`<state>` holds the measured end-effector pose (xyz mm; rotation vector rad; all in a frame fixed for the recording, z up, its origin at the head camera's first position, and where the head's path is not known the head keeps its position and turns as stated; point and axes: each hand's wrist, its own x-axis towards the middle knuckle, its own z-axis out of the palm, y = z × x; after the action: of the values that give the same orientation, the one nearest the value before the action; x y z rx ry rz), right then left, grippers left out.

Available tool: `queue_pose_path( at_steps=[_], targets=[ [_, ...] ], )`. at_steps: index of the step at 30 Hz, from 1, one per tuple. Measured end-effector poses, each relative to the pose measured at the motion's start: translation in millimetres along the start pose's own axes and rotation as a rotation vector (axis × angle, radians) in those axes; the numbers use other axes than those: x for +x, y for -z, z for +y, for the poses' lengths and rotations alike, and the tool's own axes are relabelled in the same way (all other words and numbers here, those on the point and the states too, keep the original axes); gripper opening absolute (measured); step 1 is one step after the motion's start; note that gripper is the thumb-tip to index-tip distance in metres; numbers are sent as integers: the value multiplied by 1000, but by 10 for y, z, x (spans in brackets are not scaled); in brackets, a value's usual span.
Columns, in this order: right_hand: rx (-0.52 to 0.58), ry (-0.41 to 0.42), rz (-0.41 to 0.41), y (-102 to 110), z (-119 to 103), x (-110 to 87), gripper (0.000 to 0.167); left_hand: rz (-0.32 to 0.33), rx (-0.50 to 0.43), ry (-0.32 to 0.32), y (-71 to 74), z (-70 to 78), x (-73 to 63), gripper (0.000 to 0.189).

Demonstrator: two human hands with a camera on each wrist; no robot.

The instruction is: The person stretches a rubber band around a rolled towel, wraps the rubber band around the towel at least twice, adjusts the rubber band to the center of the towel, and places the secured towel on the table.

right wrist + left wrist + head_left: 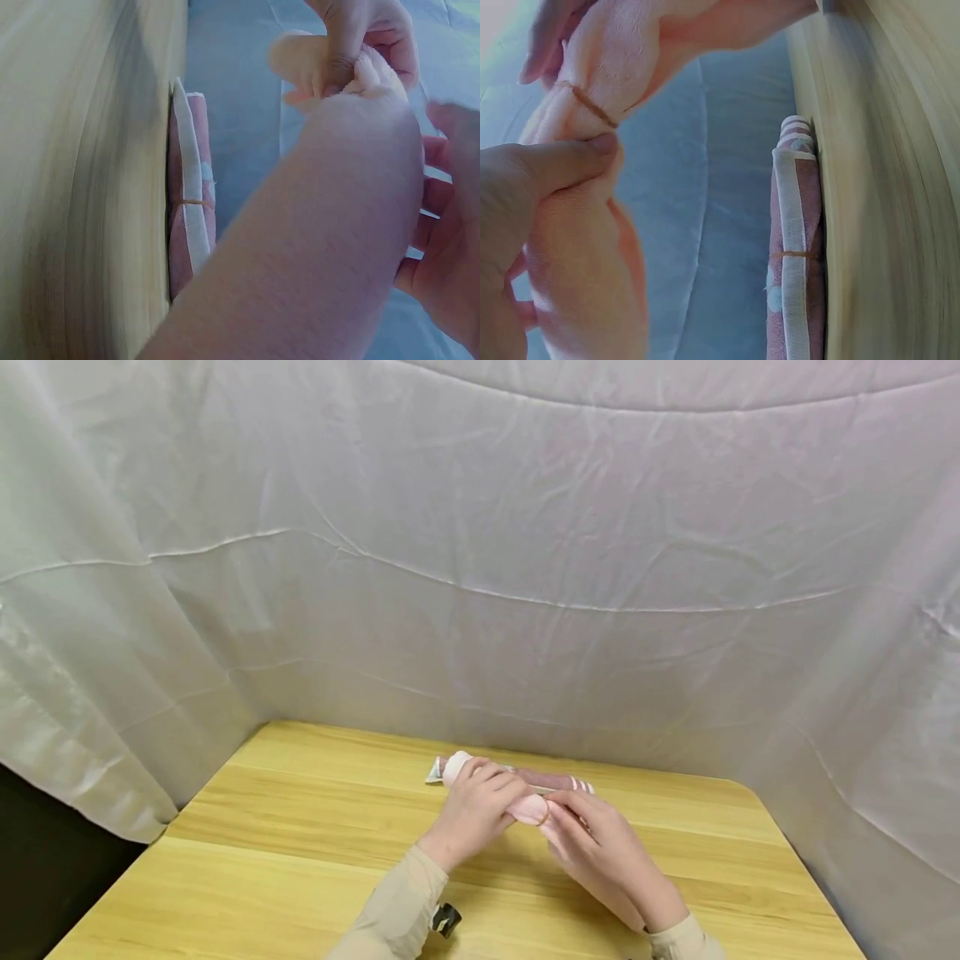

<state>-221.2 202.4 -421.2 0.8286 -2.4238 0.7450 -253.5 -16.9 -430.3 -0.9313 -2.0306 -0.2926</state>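
Observation:
A rolled pale pink towel (530, 810) is held up over the wooden table between both hands. My left hand (480, 806) grips the roll from above, its thumb pressing on the cloth beside a thin brown rubber band (589, 105). The band circles the towel and draws it in slightly. On the other side of the band, my right hand (611, 839) holds the towel's right portion, its fingers curled behind the cloth in the right wrist view. Part of the right hand is hidden behind the towel there.
Beyond the hands, a mauve rolled towel (787, 225) with white edging lies on the table (315, 827), a brown band (795, 253) around its middle. Pale curtains (480, 652) hang behind the table and at its sides. A small black object (446, 920) is by the left sleeve.

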Motion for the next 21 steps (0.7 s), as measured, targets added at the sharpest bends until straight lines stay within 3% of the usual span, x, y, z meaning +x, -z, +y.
queue_pose_path(
  at_steps=[5,10,16,21],
  targets=[
    [103,54,82,2,3,30,19,126,13,-62,-33,-27,7,24],
    [227,90,87,17,-19,54,27,217,-20,-102,-45,-29,31,16],
    [322,238,87,19,-14,62,37,278,-33,-98,-31,-5,53,15],
    [276,248,99,20,-7,60,30,295,-25,-109,-24,25,66,15]
  ],
)
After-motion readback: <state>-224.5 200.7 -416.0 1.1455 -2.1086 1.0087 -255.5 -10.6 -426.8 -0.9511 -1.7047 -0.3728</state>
